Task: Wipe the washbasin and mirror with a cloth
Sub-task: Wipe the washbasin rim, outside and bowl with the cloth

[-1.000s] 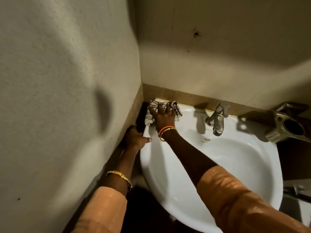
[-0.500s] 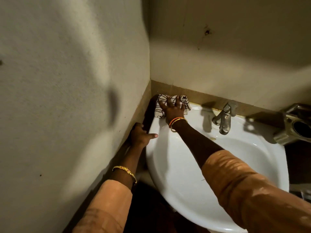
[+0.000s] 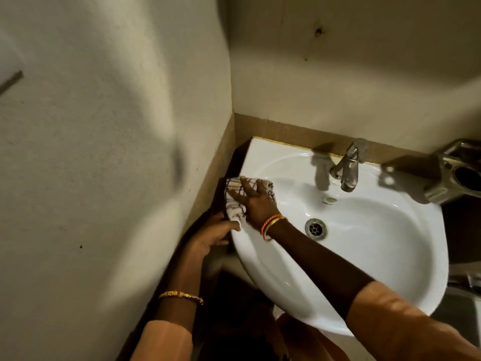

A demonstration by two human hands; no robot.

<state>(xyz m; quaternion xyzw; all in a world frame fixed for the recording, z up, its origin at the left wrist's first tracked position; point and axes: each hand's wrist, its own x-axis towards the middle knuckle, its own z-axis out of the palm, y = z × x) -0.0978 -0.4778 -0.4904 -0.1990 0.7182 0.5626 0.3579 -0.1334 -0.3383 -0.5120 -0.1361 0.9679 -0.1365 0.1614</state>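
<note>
A white washbasin (image 3: 364,256) is fixed in the corner of two pale walls. My right hand (image 3: 256,201) presses a white cloth with dark stripes (image 3: 234,201) flat on the basin's left rim, fingers spread over it. My left hand (image 3: 213,237) grips the basin's left outer edge just below the cloth, thumb on the rim. A metal tap (image 3: 347,168) stands at the back rim, and the drain (image 3: 315,228) lies in the bowl. No mirror is in view.
The left wall (image 3: 104,178) stands close beside the basin with only a narrow dark gap. A metal fitting (image 3: 458,173) sits on the right at the back. A brown tile strip (image 3: 299,135) runs behind the basin.
My right hand has slid the cloth from the back left corner forward along the left rim toward me. My left hand stays on the basin's left edge. The view has shifted.
</note>
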